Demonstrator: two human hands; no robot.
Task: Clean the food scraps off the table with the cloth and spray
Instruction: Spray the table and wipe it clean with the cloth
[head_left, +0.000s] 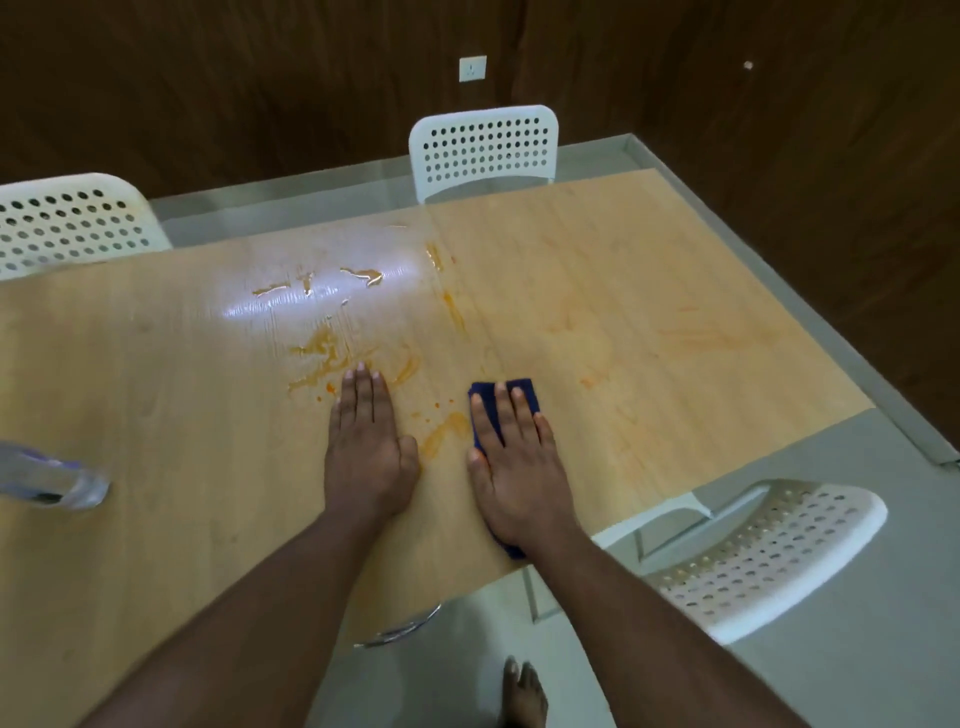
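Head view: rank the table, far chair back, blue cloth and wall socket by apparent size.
1. table
2. far chair back
3. blue cloth, mostly hidden under the right hand, so unsure
4. wall socket

A dark blue cloth (498, 410) is lying flat on the wooden table (156, 395), pinned under a palm. Orange smears (447, 428) are spreading at its 9 to 11 o'clock. A clear spray bottle (49, 475) is lying far off at 9 o'clock.
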